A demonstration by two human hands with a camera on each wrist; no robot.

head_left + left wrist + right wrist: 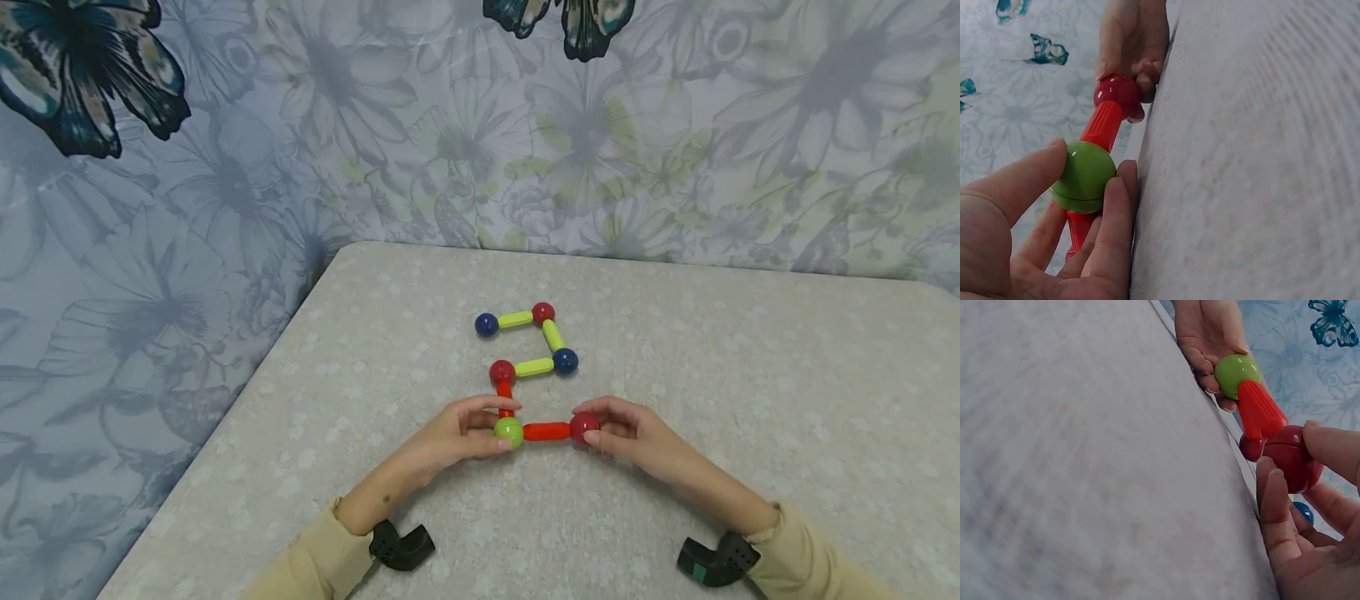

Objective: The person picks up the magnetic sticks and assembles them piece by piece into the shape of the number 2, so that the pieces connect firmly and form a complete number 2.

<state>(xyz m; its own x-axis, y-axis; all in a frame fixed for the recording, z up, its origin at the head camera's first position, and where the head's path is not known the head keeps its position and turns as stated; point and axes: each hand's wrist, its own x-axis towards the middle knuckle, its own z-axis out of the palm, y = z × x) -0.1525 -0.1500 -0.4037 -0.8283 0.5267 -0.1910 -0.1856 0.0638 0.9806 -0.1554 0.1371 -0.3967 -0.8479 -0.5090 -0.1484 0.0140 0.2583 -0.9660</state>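
Note:
My left hand (457,431) holds a light green ball (509,432) between thumb and fingers, which the left wrist view shows close up. My right hand (637,433) pinches a red ball (584,428) at the near right end of a chain of balls and rods. A red rod (547,432) joins these two balls. From the green ball a second red rod (505,400), partly behind the left fingers, leads to another red ball (502,372). Beyond it, yellow-green rods (534,367) link a blue ball (566,361), a red ball (543,313) and a blue end ball (487,324).
The chain is on a table with a pale patterned cloth (720,367). Behind and to the left stand walls with floral paper (450,150); butterfly decorations (90,75) hang on them. Black wrist devices (402,546) sit at both cuffs.

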